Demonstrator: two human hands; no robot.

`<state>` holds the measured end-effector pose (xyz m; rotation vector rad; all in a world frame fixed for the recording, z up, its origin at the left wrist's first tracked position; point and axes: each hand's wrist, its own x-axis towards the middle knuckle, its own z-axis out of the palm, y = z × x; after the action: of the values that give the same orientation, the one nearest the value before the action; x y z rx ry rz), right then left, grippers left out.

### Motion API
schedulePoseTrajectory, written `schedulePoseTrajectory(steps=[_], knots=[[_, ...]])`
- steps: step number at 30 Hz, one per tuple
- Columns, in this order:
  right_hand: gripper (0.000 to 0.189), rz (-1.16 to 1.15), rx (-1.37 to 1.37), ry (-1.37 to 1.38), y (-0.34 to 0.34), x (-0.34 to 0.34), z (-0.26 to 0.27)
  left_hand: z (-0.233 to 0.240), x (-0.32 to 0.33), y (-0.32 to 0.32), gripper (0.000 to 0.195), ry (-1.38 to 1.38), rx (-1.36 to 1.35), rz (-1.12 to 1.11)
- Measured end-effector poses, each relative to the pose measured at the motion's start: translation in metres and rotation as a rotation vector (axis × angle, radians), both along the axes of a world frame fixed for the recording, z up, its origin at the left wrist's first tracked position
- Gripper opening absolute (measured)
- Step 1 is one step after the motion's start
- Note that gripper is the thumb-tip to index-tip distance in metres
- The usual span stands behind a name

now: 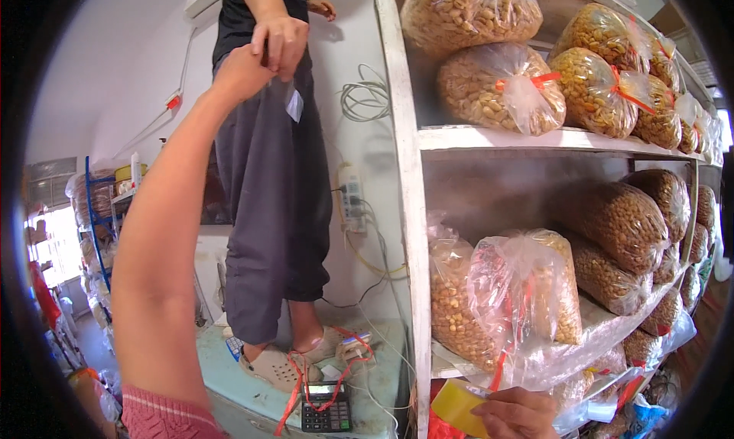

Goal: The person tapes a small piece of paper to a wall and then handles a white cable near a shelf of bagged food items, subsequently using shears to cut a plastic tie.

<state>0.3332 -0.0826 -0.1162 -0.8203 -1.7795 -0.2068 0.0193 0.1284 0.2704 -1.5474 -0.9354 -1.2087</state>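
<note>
My left hand (246, 72) is raised at the upper left and meets the hand (281, 40) of another person, who stands on a pale green tabletop (373, 376). The fingers overlap, so what lies between them is hidden. Just below hangs a small translucent strip (295, 105). At the bottom right my right hand (516, 413) grips a roll of yellow adhesive tape (459, 407), beside the white shelf post. Close above it, a red ribbon (504, 364) hangs from clear plastic bags (516, 290) on the lower shelf.
By the person's clogs (275, 369) lie a calculator (325, 407), red ribbon and cables. A power strip (352, 201) and coiled cable (364, 100) hang on the wall. White shelves (516, 138) at right hold bags of peanuts (499, 86). A blue-framed rack (97, 227) stands far left.
</note>
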Motion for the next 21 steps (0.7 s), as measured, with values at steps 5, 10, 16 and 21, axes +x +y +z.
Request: schedulePoseTrajectory(steps=[5,10,16,21], knots=[[0.014,-0.024,-0.009,0.005,-0.006,-0.004,-0.003,0.012,0.000,0.011,0.021,-0.003,-0.106,-0.151],[0.015,-0.041,-0.027,-0.012,0.014,-0.003,-0.010,0.004,0.008,0.021,0.031,0.072,-0.019,-0.014],[0.011,-0.172,-0.099,0.205,0.028,-0.010,-0.019,-0.148,0.091,-0.045,0.031,0.194,-0.347,-0.552],[0.011,-0.089,-0.122,0.298,0.041,-0.031,-0.036,-0.326,0.113,-0.108,0.041,0.512,-0.907,-0.951]])
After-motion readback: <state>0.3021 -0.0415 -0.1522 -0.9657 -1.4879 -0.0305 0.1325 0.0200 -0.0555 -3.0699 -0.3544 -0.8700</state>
